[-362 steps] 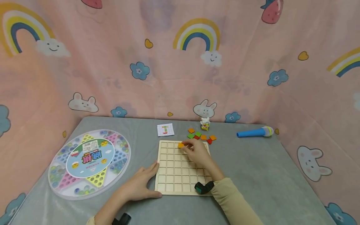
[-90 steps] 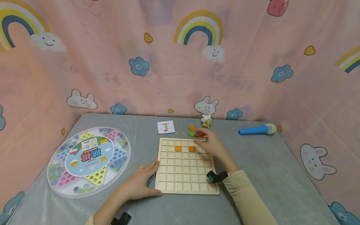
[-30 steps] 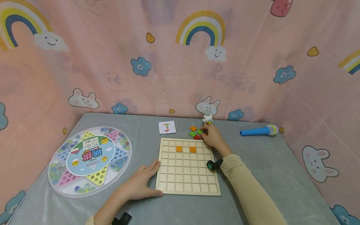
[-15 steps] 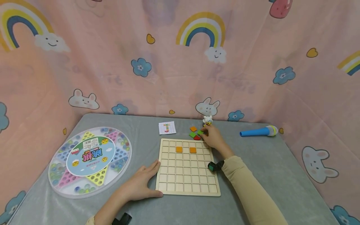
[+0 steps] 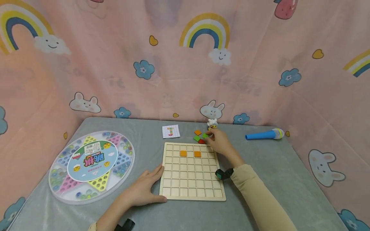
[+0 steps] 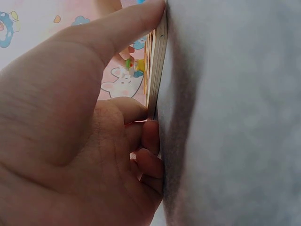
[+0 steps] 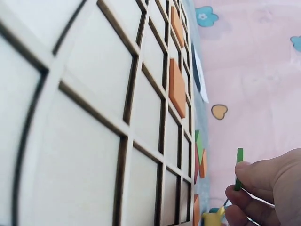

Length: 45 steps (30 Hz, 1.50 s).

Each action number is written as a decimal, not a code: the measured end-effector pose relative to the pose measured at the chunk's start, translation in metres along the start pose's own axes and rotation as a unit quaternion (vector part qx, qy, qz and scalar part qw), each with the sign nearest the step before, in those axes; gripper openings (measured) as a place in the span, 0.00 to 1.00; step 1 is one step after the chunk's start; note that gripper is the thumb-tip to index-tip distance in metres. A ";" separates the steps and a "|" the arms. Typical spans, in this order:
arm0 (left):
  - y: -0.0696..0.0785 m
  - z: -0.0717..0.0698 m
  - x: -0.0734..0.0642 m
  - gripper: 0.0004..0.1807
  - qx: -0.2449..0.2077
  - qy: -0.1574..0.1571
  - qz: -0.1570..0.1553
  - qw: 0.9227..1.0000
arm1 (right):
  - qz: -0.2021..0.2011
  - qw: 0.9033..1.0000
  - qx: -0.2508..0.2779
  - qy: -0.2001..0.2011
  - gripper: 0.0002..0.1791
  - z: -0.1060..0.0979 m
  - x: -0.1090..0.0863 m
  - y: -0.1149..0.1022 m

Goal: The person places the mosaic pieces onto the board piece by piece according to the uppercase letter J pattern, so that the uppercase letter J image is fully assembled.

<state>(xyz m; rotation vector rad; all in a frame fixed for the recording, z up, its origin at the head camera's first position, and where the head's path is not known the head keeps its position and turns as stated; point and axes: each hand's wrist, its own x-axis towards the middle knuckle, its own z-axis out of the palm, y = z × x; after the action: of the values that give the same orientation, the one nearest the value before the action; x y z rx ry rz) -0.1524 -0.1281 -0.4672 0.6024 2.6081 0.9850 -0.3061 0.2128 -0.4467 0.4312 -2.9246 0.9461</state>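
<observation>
My right hand pinches a thin green square tile between thumb and fingers, beyond the far right corner of a wooden grid board. Two orange tiles sit in the board's second row from the back, one square apart. My left hand rests against the board's left side, thumb at the near corner and index finger at the edge. Its smaller fingers bend down by the table in the left wrist view. Left of my right hand lie a loose orange tile, a green tile and a red tile.
A printed pattern card lies behind the board. A small white-and-yellow figurine stands behind my right hand. A round marble board game is at left, and a blue toy microphone at right. Patterned cloth hangs behind the table.
Twelve seconds ago my right hand held an orange tile over the board; two orange tiles now lie in it. The right hand went back to the loose tiles and took a green one. My left hand stayed.
</observation>
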 end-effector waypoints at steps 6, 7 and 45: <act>0.000 0.000 0.001 0.63 -0.005 -0.004 -0.005 1.000 | -0.012 1.000 0.003 0.003 0.18 -0.003 -0.010 -0.009; 0.000 0.000 0.001 0.64 -0.004 -0.004 -0.006 1.000 | -0.014 1.000 0.003 0.005 0.17 -0.002 -0.011 -0.011; -0.001 0.000 0.000 0.63 0.011 0.002 -0.002 1.000 | -0.144 0.988 0.051 0.028 0.14 0.056 -0.039 -0.014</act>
<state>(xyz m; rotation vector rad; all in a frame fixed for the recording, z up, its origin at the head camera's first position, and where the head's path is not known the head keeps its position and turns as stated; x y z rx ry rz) -0.1525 -0.1284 -0.4676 0.6015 2.6260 0.9604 -0.2623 0.1797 -0.4888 0.7939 -2.6733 1.0455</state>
